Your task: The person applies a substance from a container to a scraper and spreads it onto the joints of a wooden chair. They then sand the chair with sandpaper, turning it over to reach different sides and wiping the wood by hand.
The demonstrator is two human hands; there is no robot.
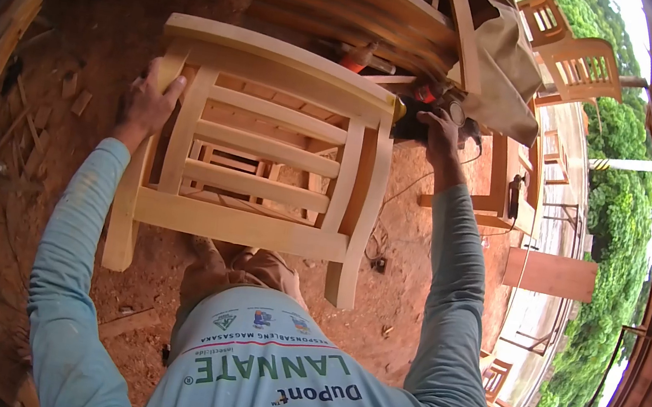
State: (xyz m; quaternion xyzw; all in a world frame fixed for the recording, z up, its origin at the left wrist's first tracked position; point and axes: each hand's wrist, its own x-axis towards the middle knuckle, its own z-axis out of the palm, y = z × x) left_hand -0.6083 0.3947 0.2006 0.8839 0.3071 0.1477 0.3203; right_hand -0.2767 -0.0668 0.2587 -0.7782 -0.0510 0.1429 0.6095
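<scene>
Fingers clamp the wooden frame (240, 223) (left hand (146, 105), ten o'clock) and power tool (410, 125) (right hand (442, 139), two o'clock). I'd brace firmly, keeping that tool level.
</scene>
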